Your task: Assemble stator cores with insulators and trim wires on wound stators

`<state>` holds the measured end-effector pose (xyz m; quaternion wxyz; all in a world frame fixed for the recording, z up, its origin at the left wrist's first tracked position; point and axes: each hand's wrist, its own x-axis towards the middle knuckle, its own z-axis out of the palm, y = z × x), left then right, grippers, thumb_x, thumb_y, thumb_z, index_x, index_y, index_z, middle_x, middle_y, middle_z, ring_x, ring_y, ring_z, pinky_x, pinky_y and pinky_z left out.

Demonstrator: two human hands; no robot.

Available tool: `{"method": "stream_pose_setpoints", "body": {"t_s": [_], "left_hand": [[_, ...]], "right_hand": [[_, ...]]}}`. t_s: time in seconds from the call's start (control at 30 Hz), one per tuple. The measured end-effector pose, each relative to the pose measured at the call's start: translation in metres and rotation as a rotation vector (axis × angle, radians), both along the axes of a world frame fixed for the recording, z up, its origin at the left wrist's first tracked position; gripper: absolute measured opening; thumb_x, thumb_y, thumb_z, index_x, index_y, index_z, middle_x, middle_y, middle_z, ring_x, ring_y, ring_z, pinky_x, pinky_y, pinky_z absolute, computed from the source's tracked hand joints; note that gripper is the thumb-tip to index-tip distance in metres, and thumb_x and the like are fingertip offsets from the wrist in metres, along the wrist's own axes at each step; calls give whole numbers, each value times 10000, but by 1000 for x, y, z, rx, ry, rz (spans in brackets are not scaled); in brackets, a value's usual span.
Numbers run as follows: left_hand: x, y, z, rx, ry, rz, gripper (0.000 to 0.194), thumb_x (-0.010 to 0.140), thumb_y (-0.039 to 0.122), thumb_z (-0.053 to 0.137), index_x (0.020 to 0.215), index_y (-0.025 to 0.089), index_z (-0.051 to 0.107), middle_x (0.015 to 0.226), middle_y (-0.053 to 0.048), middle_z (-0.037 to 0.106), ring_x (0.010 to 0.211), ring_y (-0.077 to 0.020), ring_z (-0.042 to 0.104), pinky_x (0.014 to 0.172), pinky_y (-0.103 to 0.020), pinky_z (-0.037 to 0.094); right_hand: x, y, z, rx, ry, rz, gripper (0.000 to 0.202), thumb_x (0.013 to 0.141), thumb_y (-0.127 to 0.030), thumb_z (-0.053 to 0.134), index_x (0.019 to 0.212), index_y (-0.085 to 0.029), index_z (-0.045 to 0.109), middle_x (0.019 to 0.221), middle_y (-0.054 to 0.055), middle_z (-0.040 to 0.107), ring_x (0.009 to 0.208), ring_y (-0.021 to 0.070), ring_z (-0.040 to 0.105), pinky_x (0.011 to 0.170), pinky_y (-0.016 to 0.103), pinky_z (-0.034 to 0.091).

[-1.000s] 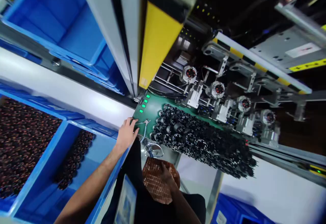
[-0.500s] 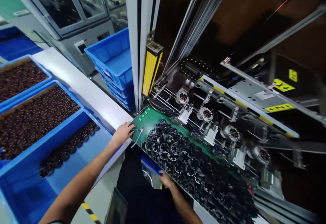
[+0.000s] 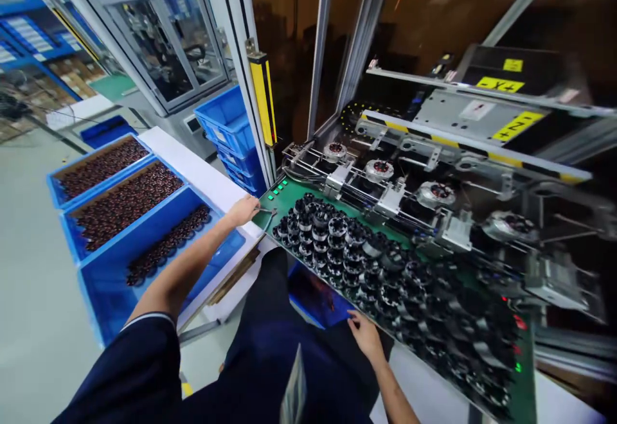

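My left hand (image 3: 244, 211) lies at the left corner of the green-topped table (image 3: 294, 194), fingers stretched over the edge. Its fingertips are at one handle of a small pair of pliers (image 3: 270, 213) resting on the mat; whether they press on the handle is unclear. Below the front edge, my right hand (image 3: 367, 335) has its thumb and fingers at the corner of a blue bin (image 3: 301, 289) under the table. Dark reddish contents show dimly inside. Stacked rows of black and silver ring-shaped parts (image 3: 337, 247) cover most of the mat.
Behind the parts stands a machine with round fixtures (image 3: 379, 170) and metal rods. A yellow light-curtain post (image 3: 263, 99) rises at the back corner. To the left, blue trays (image 3: 103, 282) hold many dark copper-coloured parts. Stacked blue bins (image 3: 226, 119) stand behind the white table (image 3: 186, 160).
My view has tilted and shifted, showing more of the left floor. My left hand stays at the table corner by the pliers. More of the blue bin shows beside my right hand.
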<state>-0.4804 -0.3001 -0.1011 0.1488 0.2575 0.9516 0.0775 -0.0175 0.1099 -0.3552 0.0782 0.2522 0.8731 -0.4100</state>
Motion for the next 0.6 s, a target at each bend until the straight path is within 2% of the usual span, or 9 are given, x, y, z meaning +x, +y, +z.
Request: {"method": "stream_pose_setpoints", "body": {"t_s": [0.07,0.13,0.23,0.33,0.43,0.53,0.6], "left_hand": [[9,3,11,47,19,33,427,1173,470,828,1474,172,782,1477,-146,792,1333,-315,792,1181,-571,695],[21,2,25,128,39,72,450,1176,495,819,1482,169,771,1415,-135,801,1241,-293,806,1118,-536,712],[43,-11,48,301,89,125,444,1183,518,803,1454,169,768,1321,-114,805,1129,-261,802,1043,-488,718],[85,-29,59,508,153,171,442,1199,540,770,1439,169,759,1225,-90,798,1034,-236,786,994,-459,711],[157,-29,50,722,189,193,445,1244,577,656,1434,178,712,1183,-82,778,1005,-231,765,1001,-458,692],[246,-3,24,909,131,173,432,1291,605,463,1376,210,614,1242,-111,752,1060,-237,757,1048,-449,658],[299,21,5,982,8,130,386,1292,602,452,1344,235,563,1112,-72,730,944,-224,733,959,-413,643]], "right_hand": [[10,-14,1,-53,-42,-9,378,1181,-473,850,1416,-181,801,1384,103,826,1191,260,833,1063,481,748],[18,-30,15,-103,-67,-4,357,1178,-464,856,1383,-176,806,1343,94,832,1161,252,836,1045,469,750],[22,-57,51,-194,-41,41,333,1175,-458,863,1328,-166,814,1264,78,843,1094,232,843,996,439,757],[13,-86,96,-309,72,102,365,1176,-491,861,1332,-164,821,1232,77,858,1058,227,853,987,441,759],[-11,-121,144,-407,270,95,464,1174,-576,835,1423,-186,820,1372,118,862,1192,270,854,1144,536,723],[-37,-157,188,-457,495,4,628,1176,-664,775,1629,-230,739,1647,156,767,1468,321,762,1344,595,600],[-48,-175,209,-464,603,-72,795,1139,-685,799,1782,-252,620,1728,146,709,1550,314,695,1403,548,537]]}}
